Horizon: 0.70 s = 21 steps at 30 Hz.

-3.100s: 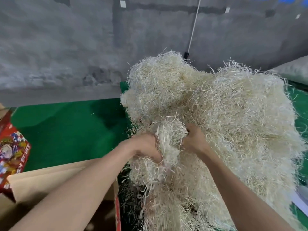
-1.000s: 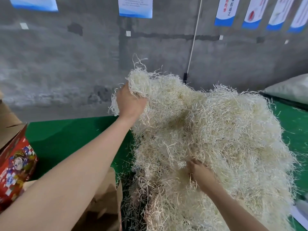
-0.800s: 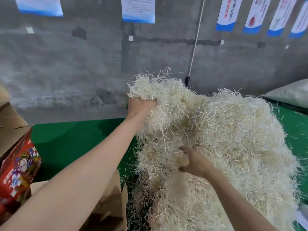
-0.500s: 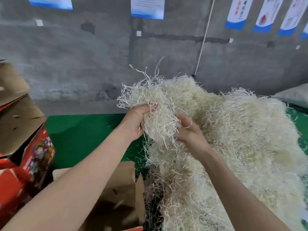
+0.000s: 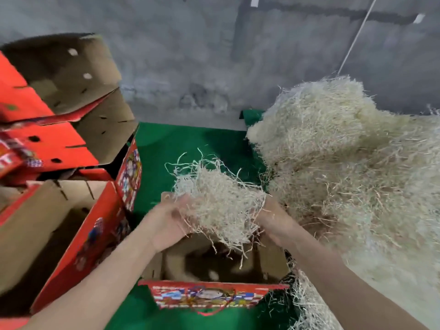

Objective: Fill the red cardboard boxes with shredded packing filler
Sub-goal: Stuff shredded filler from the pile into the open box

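A clump of pale shredded filler hangs between my two hands, just above an open red cardboard box with brown inner walls. My left hand grips the clump's left side and my right hand grips its right side. Strands dangle from the clump into the box mouth. The big heap of the same filler rises at the right, on the green surface.
Several more open red boxes with raised brown flaps stand and stack at the left, close to my left forearm. A grey concrete wall closes the back. Loose strands lie by the box's right side.
Both hands have pulled a clump free of the heap and carried it down and left, over the open box. The view has tilted down, showing the boxes.
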Each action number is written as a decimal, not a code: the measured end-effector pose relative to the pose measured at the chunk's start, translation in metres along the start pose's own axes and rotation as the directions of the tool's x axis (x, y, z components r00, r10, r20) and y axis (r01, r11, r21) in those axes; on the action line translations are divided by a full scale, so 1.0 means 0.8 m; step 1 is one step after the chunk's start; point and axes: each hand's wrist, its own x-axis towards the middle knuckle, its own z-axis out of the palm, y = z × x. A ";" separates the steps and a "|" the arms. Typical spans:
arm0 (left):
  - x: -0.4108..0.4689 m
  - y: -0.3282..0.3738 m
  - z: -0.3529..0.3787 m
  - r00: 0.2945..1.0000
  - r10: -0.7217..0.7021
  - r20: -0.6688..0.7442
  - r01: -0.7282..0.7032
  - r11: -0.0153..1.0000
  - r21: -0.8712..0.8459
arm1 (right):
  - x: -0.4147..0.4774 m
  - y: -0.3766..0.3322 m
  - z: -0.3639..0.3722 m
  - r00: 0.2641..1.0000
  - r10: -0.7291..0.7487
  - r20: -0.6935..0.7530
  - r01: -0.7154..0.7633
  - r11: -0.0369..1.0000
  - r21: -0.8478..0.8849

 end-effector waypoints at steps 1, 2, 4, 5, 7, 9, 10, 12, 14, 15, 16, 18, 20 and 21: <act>-0.006 0.006 -0.012 0.999 -0.014 0.028 0.014 1.000 0.007 | -0.001 0.001 0.004 1.000 -0.021 0.006 0.021 1.000 -0.009; -0.010 0.011 -0.021 0.999 -0.045 0.016 0.045 0.999 0.008 | -0.003 0.004 0.005 0.999 -0.046 0.007 0.046 0.998 -0.031; -0.012 0.016 -0.029 0.988 -0.102 -0.117 0.113 0.990 0.084 | -0.005 0.008 0.009 1.000 0.000 0.002 0.000 0.995 -0.095; -0.012 0.014 -0.031 0.974 -0.115 -0.194 0.150 0.973 0.175 | -0.003 0.009 0.012 0.999 0.036 -0.004 -0.036 0.994 -0.104; -0.013 0.008 -0.025 0.941 -0.120 -0.315 0.236 0.902 0.360 | 0.003 0.012 0.013 0.996 0.088 -0.020 -0.090 0.990 -0.104; -0.010 -0.001 -0.016 0.943 -0.128 -0.308 0.259 0.862 0.436 | 0.007 0.015 0.013 0.984 0.179 -0.009 -0.180 0.984 -0.016; -0.003 -0.008 -0.017 0.944 -0.128 -0.304 0.257 0.864 0.434 | 0.011 0.019 0.015 0.971 0.239 0.010 -0.239 0.964 0.117; 0.010 -0.021 -0.020 0.939 -0.085 -0.333 0.242 0.851 0.466 | 0.011 0.024 0.022 0.939 0.341 0.055 -0.341 0.891 0.299; 0.021 -0.031 -0.021 0.926 -0.042 -0.376 0.242 0.830 0.503 | 0.011 0.038 0.023 0.911 0.412 -0.007 -0.397 0.882 0.253; 0.024 -0.034 -0.023 0.916 -0.035 -0.400 0.256 0.819 0.514 | 0.009 0.041 0.024 0.898 0.435 -0.072 -0.416 0.890 0.187; 0.024 -0.035 -0.028 0.909 -0.045 -0.415 0.270 0.821 0.502 | 0.008 0.046 0.021 0.875 0.459 -0.152 -0.437 0.886 0.158; 0.026 -0.031 -0.041 0.896 -0.061 -0.440 0.269 0.863 0.427 | 0.007 0.051 0.011 0.820 0.498 -0.283 -0.477 0.867 0.144; 0.028 -0.023 -0.055 0.873 -0.043 -0.487 0.250 0.895 0.369 | 0.005 0.051 -0.005 0.737 0.501 -0.453 -0.501 0.855 0.132; 0.029 -0.021 -0.061 0.869 -0.034 -0.494 0.240 0.901 0.362 | 0.003 0.050 -0.012 0.703 0.503 -0.502 -0.513 0.848 0.131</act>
